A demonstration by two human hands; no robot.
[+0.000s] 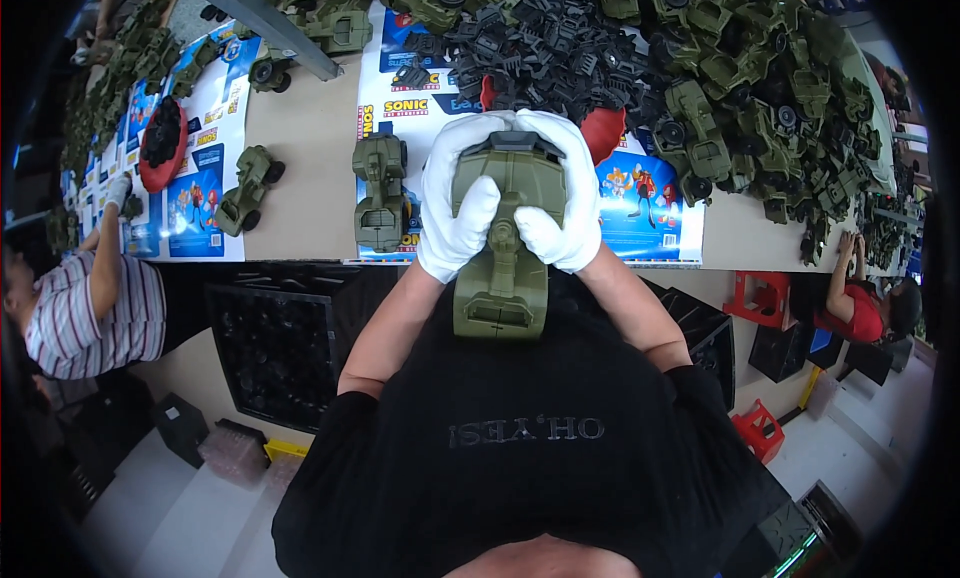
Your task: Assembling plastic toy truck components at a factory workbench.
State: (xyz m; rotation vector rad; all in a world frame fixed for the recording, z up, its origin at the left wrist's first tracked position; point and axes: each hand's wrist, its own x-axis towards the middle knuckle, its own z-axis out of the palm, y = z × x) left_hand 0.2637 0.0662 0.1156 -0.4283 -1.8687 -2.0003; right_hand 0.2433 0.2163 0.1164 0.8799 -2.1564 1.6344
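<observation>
Both my hands wear white gloves and are wrapped round one olive-green toy vehicle (508, 268), held up in front of my chest over the table's near edge. My left hand (455, 213) grips its left side, the thumb bent over the top. On the other side my right hand (563, 208) clasps it the same way. A black plastic piece (515, 140) sits at the vehicle's far end, between my fingertips. Beside my left hand, another green toy vehicle (380, 203) lies on the printed sheets. A red dish (603, 133) is partly hidden beyond my right hand.
A heap of black plastic parts (545, 53) lies at the back, with piled green toy vehicles (745, 98) to the right. A metal post (265, 23) slants over the back left. People work at left (95, 303) and right (858, 303). Black crates (270, 348) stand below the table.
</observation>
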